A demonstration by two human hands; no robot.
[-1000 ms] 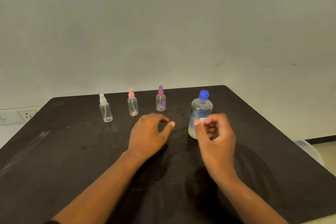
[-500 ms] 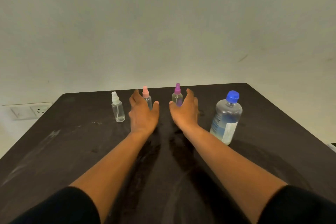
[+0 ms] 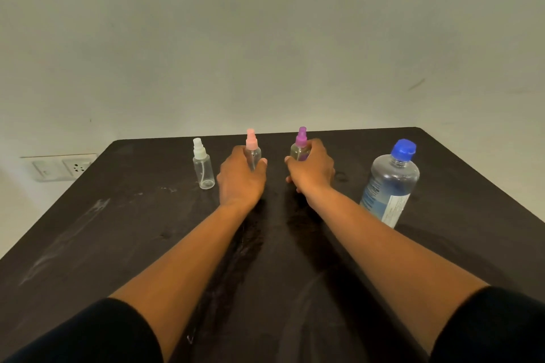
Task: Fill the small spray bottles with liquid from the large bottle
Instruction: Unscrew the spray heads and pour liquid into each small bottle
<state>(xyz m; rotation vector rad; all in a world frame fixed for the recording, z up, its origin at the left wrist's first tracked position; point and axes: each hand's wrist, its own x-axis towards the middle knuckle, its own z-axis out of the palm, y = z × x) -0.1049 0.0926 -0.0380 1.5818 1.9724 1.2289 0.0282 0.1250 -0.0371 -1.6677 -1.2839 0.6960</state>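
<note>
Left hand (image 3: 240, 178): fingers curled round the pink-capped spray bottle (image 3: 252, 150), centre of frame, forearm stretched forward over the dark table (image 3: 88, 244).
Right hand (image 3: 312, 171): fingers wrapped round the purple-capped spray bottle (image 3: 300, 146) just right of it, forearm likewise extended.
White-capped spray bottle (image 3: 202, 166): upright, untouched, left of the hands.
Large bottle (image 3: 389, 186): blue cap, right of frame, standing apart.

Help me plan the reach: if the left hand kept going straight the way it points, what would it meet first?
The left hand already grips the pink-capped spray bottle, so that comes first. Beyond it, only bare table and then the wall seem to follow, though depth is unclear.
</note>
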